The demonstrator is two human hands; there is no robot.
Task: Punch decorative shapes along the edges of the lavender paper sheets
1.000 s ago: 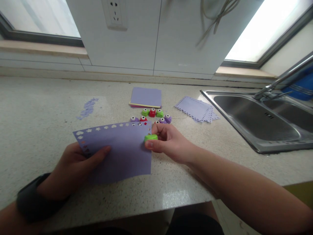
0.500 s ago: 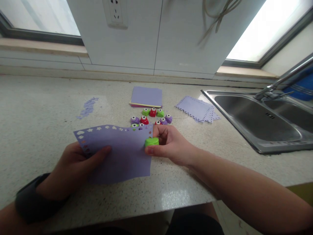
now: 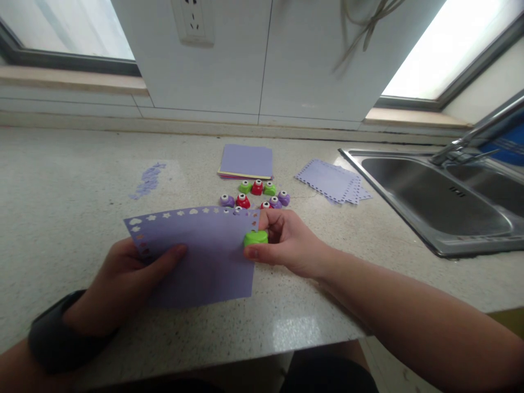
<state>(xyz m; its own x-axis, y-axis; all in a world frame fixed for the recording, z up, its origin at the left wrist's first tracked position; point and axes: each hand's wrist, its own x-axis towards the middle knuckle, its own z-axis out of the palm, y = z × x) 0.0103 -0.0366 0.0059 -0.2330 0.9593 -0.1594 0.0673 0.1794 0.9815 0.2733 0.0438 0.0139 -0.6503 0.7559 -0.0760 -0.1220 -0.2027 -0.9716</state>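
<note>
A sheet of purple paper (image 3: 208, 256) is held up over the counter, with shaped holes along its top edge and partway down both sides. My left hand (image 3: 135, 278) grips its left part, thumb on the front and fingers hidden behind. At the right edge, my right hand (image 3: 286, 240) is closed on a green craft punch (image 3: 256, 238), which sits against the paper's border. Beyond the sheet stand several more small punches, among them a red one (image 3: 257, 188), a green one (image 3: 269, 188) and a purple one (image 3: 284, 197); the paper partly covers the nearest.
A stack of coloured paper (image 3: 248, 161) lies behind the punches. Punched purple sheets (image 3: 327, 180) are fanned out to the right, beside the steel sink (image 3: 434, 240). Small purple paper cut-outs (image 3: 149, 180) lie on the left of the counter (image 3: 61, 191).
The sheet's wavy top edge has straightened, and the paper looks flatter. Both hands keep their hold, with the green punch at nearly the same spot on the right edge.
</note>
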